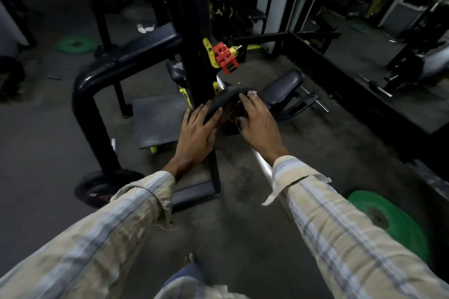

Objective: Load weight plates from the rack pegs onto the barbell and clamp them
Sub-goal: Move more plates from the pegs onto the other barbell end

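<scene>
A black weight plate (224, 98) is held edge-on in the middle of the view, on or right at the silver barbell sleeve (263, 168) that runs toward me. My left hand (198, 132) presses flat on the plate's left face with its fingers spread. My right hand (258, 124) grips the plate's right side, fingers curled over the rim. A red clamp (224, 57) hangs on a yellow peg of the black rack upright (192, 31) just behind the plate. Whether the plate is fully on the sleeve is hidden by my hands.
A green plate (393, 221) lies on the floor at the right, another green plate (75, 44) far left. A black plate (97, 188) leans by the rack's curved black frame (85, 104). A padded seat (283, 87) stands behind my right hand. My foot (190, 258) shows at the bottom.
</scene>
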